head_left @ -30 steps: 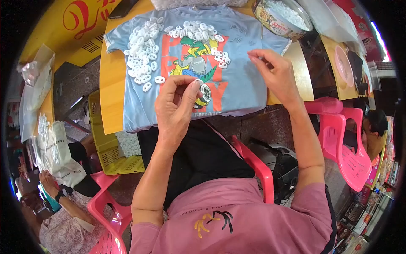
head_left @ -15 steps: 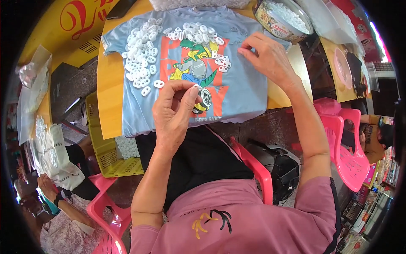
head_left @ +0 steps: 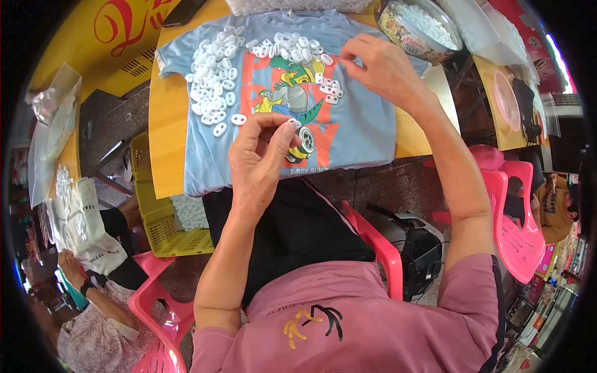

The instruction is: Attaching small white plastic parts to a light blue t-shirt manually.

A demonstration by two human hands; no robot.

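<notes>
My left hand point(head_left: 258, 152) is closed in a pinch over the lower middle of a blue printed T-shirt point(head_left: 364, 133) spread on the table. Between its thumb and forefinger is a small white plastic piece point(head_left: 295, 122), mostly covered by the fingers. My right hand point(head_left: 385, 71) is bent over the shirt's upper right, thumb and forefinger drawn together; anything between them is too small to make out. White oval pieces with two holes point(head_left: 211, 84) lie heaped on the shirt's left. More of these ovals point(head_left: 292, 50) form a band along the top, and several smaller white pieces point(head_left: 331, 93) sit beside the print.
A round tin point(head_left: 429, 31) of white parts stands at the back right, near a clear plastic bin point(head_left: 485, 31). A yellow crate point(head_left: 158, 217) is below the table's left side. Pink chairs point(head_left: 522, 230) stand around, and another person's hand point(head_left: 71, 267) shows at left.
My right hand has shifted left, toward the middle of the shirt's top. My left hand keeps its pinch on the white piece. The whole view has moved slightly.
</notes>
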